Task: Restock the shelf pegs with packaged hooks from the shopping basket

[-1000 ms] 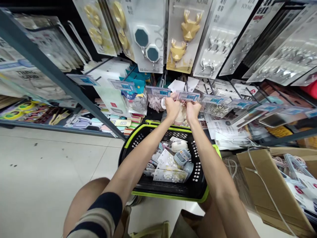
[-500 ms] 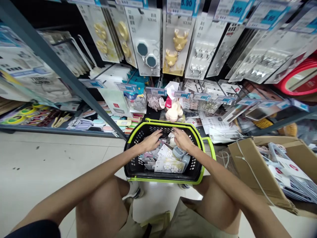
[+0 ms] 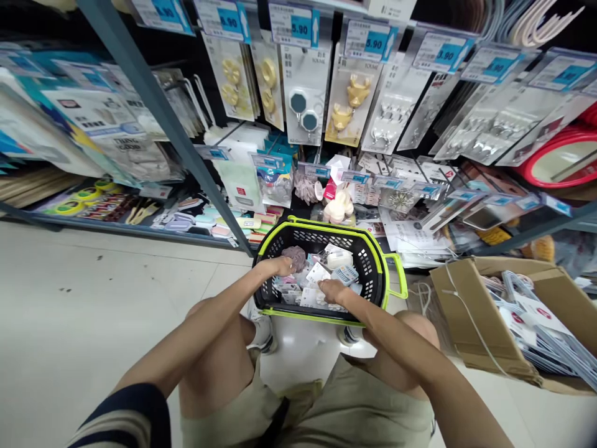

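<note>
While crouching over one green-rimmed basket [image 3: 321,224], reaching in with two hands. Curling left hand [image 3: 278,266] against one mauve puff [image 3: 295,254] at its rear-left, hold uncertain. Resting right hand [image 3: 332,290] on white packets [image 3: 318,274], grasp unclear.

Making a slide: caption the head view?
Shop aisle: left hand and right hand reach into a green-rimmed basket of small packets before hanging hook packs.

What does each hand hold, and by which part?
Left hand seems to pinch the grey puff by its near edge; right hand rests on packets in the basket.
</note>
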`<state>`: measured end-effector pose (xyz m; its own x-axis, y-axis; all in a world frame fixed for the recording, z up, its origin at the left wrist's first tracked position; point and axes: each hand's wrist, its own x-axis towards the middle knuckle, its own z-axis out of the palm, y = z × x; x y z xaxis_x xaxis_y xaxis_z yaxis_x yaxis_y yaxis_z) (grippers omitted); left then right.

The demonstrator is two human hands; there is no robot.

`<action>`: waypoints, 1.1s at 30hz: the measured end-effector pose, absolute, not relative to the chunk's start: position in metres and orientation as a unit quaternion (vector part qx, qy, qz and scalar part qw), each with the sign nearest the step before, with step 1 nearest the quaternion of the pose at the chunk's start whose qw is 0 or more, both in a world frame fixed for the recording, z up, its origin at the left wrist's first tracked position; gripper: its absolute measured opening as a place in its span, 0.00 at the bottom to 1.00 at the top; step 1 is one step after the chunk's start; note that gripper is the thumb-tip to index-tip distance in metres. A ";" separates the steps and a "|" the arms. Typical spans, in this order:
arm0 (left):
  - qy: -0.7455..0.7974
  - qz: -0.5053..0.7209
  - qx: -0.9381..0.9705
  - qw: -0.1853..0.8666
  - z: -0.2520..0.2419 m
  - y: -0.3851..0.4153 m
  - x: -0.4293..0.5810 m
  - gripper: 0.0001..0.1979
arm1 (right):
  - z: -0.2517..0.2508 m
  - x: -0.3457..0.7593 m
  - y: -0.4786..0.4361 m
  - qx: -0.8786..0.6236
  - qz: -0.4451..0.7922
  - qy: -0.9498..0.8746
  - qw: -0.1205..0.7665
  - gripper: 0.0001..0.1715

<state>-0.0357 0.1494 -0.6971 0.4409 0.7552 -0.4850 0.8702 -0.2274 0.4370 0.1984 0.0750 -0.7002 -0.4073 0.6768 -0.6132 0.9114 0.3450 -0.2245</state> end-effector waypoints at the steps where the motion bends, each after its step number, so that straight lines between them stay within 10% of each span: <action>1: 0.530 -0.083 0.772 0.342 -0.696 0.150 -0.037 0.18 | -0.700 0.198 0.077 0.504 -0.276 0.791 0.210 0.33; 17: 0.485 0.174 0.544 0.662 -0.686 0.165 -0.024 0.32 | -0.655 0.286 0.158 0.517 -0.599 0.593 -0.153 0.16; 33: 0.415 0.367 0.508 0.660 -0.650 0.155 0.019 0.27 | -0.625 0.257 0.156 0.444 -0.610 0.562 -0.339 0.31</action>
